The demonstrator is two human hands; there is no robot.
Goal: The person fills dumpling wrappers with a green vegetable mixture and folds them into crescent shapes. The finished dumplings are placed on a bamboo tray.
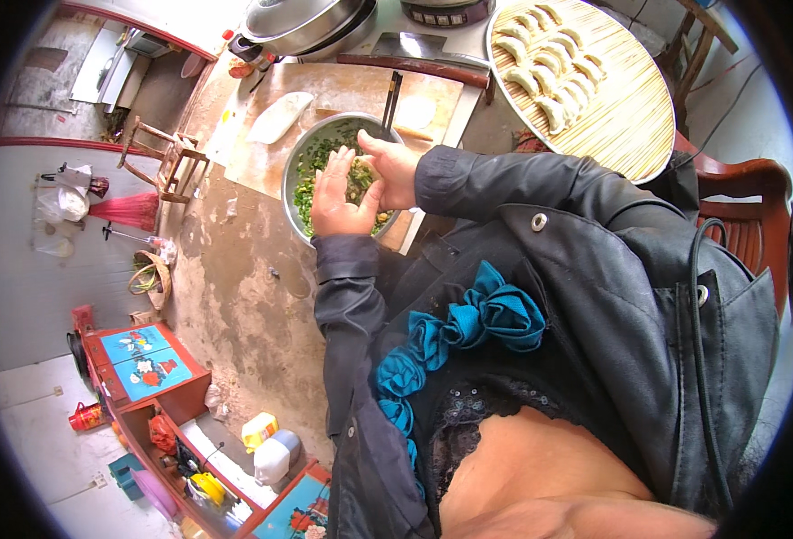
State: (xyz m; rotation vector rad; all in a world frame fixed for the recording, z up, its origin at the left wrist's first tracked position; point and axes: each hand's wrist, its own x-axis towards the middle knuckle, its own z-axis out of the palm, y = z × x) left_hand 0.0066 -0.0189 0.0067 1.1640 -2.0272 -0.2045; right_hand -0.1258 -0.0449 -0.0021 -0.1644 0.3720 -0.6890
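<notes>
My left hand (344,199) and my right hand (396,167) meet over a metal bowl (289,202) of chopped greens filling (317,158). Their thumbs and fingers curl toward each other. A pale bit shows between them, but I cannot tell whether it is dough or a finger. Dark chopsticks (391,101) lean against the bowl's far rim. Behind it, a floured wooden board (252,165) carries a long lump of dough (280,118), a round dough wrapper (417,112) and a thin rolling pin (413,133) partly hidden by the bowl.
Several shaped dumplings (545,64) lie on a round woven tray (629,145) at upper right. A cleaver (410,46) and a lidded metal pan (295,27) stand beyond the board. A wooden chair (740,172) is at right, a small stool (167,162) at left.
</notes>
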